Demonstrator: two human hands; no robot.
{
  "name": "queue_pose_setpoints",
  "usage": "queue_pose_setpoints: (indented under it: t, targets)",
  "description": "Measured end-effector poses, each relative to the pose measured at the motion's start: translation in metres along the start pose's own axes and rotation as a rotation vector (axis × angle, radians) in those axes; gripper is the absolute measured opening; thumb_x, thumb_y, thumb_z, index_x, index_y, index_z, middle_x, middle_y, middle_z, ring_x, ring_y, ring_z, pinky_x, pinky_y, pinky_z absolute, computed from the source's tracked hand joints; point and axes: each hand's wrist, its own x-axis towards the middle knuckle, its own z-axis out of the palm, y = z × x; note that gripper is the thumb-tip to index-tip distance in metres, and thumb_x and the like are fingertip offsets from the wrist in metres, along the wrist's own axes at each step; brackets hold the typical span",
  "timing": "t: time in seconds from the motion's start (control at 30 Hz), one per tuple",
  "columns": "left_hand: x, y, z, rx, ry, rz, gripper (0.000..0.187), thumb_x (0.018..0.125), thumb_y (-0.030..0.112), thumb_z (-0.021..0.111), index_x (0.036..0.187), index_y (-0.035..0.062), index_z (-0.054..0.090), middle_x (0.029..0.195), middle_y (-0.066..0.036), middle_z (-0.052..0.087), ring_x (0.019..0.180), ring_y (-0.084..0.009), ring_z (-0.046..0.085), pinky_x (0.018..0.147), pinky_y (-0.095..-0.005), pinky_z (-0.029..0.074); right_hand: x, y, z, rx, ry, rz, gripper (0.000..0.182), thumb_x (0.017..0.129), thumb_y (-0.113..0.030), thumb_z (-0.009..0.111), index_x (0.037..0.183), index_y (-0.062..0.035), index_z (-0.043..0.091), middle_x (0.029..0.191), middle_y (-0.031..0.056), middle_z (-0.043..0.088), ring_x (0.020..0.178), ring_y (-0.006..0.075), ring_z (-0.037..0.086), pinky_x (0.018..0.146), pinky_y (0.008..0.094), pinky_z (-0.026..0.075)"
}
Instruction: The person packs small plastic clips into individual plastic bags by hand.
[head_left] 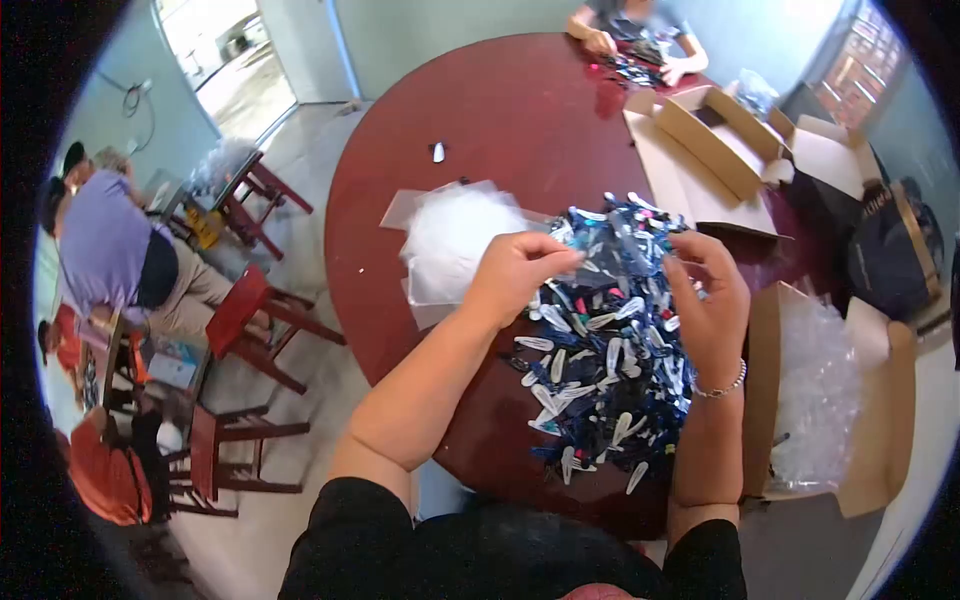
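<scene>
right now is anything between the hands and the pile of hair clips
Nothing visible. The left hand and right hand are already at the top of the hair clips, pinching a clear bag between them. The stack of clear bags lies off to the left.

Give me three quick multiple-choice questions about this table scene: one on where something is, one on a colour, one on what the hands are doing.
1. Where does the heap of hair clips lie?
A. on the round table
B. on the floor
C. inside a box

2. What colour is the tabletop?
A. white
B. dark red
C. green

3. What are the left hand and right hand doing?
A. resting flat, apart
B. pinching a small clear bag between them
C. lifting a chair

Answers: 1 A, the clips spread on the tabletop; 2 B, the bare wood shows dark red; 3 B, both hands close on the bag above the heap.
</scene>
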Motion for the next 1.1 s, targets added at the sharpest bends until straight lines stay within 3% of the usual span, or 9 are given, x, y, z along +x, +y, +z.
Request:
queue_pose_setpoints:
  t: [0.07, 0.13, 0.23, 0.37, 0.43, 0.6, 1.0, 1.07, 1.1]
  targets:
    - [0.001, -0.001, 0.0, 0.007, 0.036, -0.019, 0.01, 0.084, 0.009, 0.073, 0.087, -0.0001, 0.074, 0.082, -0.005, 0.072, 0.077, -0.0095, 0.063, 0.073, -0.0239, 0.049, -0.001, -0.011, 0.003, -0.005, 0.015, -0.006, 0.016, 0.082, -0.001, 0.07, 0.097, -0.0014, 0.067, 0.093, 0.0104, 0.066, 0.082, 0.0213, 0.064, 0.075, 0.0311, 0.051]
    - [0.0, -0.002, 0.001, -0.05, 0.054, -0.021, 0.007, 0.082, 0.007, 0.075, 0.084, 0.0, 0.073, 0.081, -0.004, 0.071, 0.075, -0.0093, 0.062, 0.071, -0.0234, 0.048, 0.0, -0.008, 0.005, -0.079, -0.031, -0.193, 0.014, 0.083, 0.003, 0.068, 0.096, 0.0, 0.068, 0.095, 0.009, 0.067, 0.079, 0.0133, 0.063, 0.072, 0.0255, 0.052]
    - [0.0, -0.004, 0.002, -0.108, 0.045, -0.031, 0.006, 0.082, 0.005, 0.075, 0.083, 0.0003, 0.072, 0.08, -0.003, 0.07, 0.074, -0.0085, 0.062, 0.071, -0.0225, 0.048, -0.006, -0.016, 0.013, -0.089, -0.057, -0.151, 0.015, 0.08, 0.001, 0.072, 0.095, -0.0001, 0.069, 0.095, 0.0112, 0.066, 0.078, 0.0189, 0.065, 0.07, 0.0284, 0.053]
    - [-0.004, -0.003, 0.007, -0.043, 0.034, 0.057, 0.01, 0.083, 0.01, 0.076, 0.081, 0.001, 0.073, 0.077, 0.0, 0.068, 0.071, -0.0043, 0.056, 0.067, -0.0213, 0.044, -0.007, -0.013, 0.021, -0.286, 0.093, -0.295, 0.036, 0.078, -0.002, 0.075, 0.113, -0.0013, 0.065, 0.096, 0.0115, 0.065, 0.076, 0.0211, 0.065, 0.072, 0.0303, 0.053]
    - [-0.005, -0.003, 0.008, 0.002, 0.034, 0.085, 0.009, 0.083, 0.01, 0.075, 0.081, 0.0012, 0.073, 0.077, 0.001, 0.068, 0.072, -0.0043, 0.056, 0.067, -0.0215, 0.044, -0.008, -0.011, 0.023, -0.273, 0.1, -0.269, 0.038, 0.077, -0.002, 0.076, 0.113, -0.0014, 0.062, 0.092, 0.0107, 0.065, 0.074, 0.0203, 0.065, 0.071, 0.03, 0.053]
    - [-0.006, -0.005, 0.009, 0.045, 0.023, 0.129, 0.01, 0.083, 0.01, 0.075, 0.082, 0.0005, 0.073, 0.076, 0.001, 0.068, 0.071, -0.0043, 0.056, 0.066, -0.0215, 0.044, -0.011, -0.01, 0.02, -0.061, -0.156, -0.012, 0.015, 0.078, -0.002, 0.075, 0.081, -0.0009, 0.061, 0.077, 0.008, 0.063, 0.069, 0.0161, 0.062, 0.065, 0.0279, 0.051]
    - [-0.009, 0.001, 0.011, 0.167, -0.02, 0.211, 0.005, 0.085, 0.004, 0.071, 0.087, 0.0004, 0.074, 0.086, -0.004, 0.071, 0.079, -0.009, 0.062, 0.072, -0.0231, 0.048, -0.013, -0.005, 0.02, -0.062, -0.272, 0.063, 0.019, 0.087, -0.007, 0.067, 0.105, 0.0006, 0.069, 0.09, 0.0136, 0.072, 0.083, 0.0206, 0.072, 0.075, 0.0298, 0.055]
    - [-0.01, 0.005, 0.012, 0.196, -0.058, 0.241, 0.007, 0.085, 0.004, 0.071, 0.089, 0.0001, 0.074, 0.089, -0.005, 0.071, 0.081, -0.0105, 0.064, 0.073, -0.0238, 0.049, -0.013, -0.011, 0.019, 0.06, -0.282, 0.085, 0.022, 0.087, -0.016, 0.068, 0.105, -0.005, 0.07, 0.087, 0.0164, 0.071, 0.077, 0.0274, 0.07, 0.07, 0.0347, 0.055]
    - [-0.011, 0.006, 0.013, 0.226, -0.087, 0.27, 0.008, 0.085, 0.004, 0.071, 0.091, -0.0002, 0.074, 0.091, -0.007, 0.072, 0.084, -0.012, 0.065, 0.075, -0.0246, 0.05, -0.011, -0.014, 0.017, 0.028, -0.319, 0.105, 0.019, 0.085, -0.009, 0.07, 0.101, 0.0006, 0.069, 0.09, 0.0129, 0.072, 0.082, 0.0212, 0.071, 0.075, 0.0302, 0.054]
